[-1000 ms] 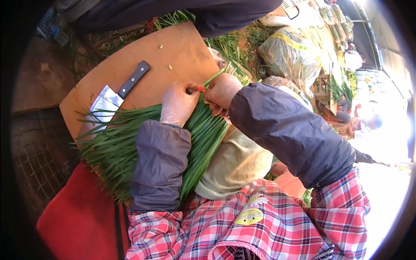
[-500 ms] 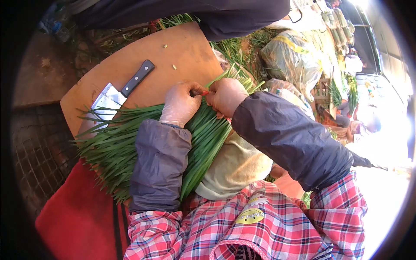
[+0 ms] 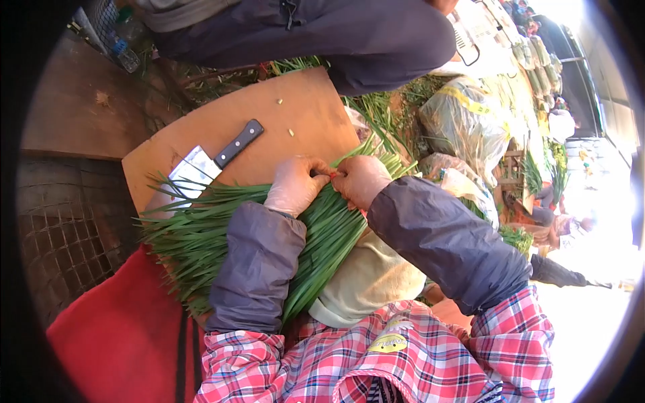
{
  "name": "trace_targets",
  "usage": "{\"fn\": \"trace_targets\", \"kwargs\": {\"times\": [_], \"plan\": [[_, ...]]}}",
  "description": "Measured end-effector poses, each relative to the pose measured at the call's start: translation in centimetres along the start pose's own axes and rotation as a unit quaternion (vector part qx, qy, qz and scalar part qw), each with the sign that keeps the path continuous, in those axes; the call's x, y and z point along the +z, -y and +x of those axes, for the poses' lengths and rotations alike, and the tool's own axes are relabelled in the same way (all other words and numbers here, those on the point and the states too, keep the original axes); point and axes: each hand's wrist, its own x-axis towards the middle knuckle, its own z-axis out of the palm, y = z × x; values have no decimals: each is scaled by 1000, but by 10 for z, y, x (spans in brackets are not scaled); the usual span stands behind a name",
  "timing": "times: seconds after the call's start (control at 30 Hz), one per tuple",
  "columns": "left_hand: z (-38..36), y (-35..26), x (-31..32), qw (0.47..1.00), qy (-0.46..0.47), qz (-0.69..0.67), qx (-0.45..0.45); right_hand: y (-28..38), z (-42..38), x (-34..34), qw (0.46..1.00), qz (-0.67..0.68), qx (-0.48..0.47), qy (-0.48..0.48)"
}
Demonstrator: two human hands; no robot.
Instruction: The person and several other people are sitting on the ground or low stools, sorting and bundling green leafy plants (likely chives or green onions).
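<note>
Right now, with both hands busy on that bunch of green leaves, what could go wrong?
1. The red band pinched between the left hand and right hand might slip or snap, letting the green leaves spread apart.
2. The cleaver lies on the cutting board with leaf tips over its blade; a hand reaching there could get cut.
3. The bunch hangs past the board's edge, so loose leaves might slide off.

On the round wooden cutting board (image 3: 295, 114), both gloved hands, left hand (image 3: 293, 187) and right hand (image 3: 363, 180), pinch a small red band (image 3: 332, 174) atop the bundle of long green chives (image 3: 201, 232); a black-handled cleaver (image 3: 211, 161) lies beside the bundle.
</note>
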Motion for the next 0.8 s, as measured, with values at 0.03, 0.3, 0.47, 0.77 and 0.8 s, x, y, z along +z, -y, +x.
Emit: {"fn": "trace_targets", "kwargs": {"times": [0.03, 0.3, 0.47, 0.77, 0.8], "plan": [[0, 3, 2, 1000, -1, 6, 7, -1, 1, 0, 1000, 14, 2, 6], [6, -4, -2, 998, 32, 38, -30, 3, -1, -4, 1000, -24, -7, 14], [10, -10, -7, 995, 60, 77, -14, -3, 8, 1, 998, -55, -16, 19], [6, -34, 3, 964, 21, 245, 99, -11, 11, 3, 997, -60, -41, -12], [4, -38, 3, 958, 21, 264, 108, -12, 12, 4, 998, -51, -42, -16]]}}
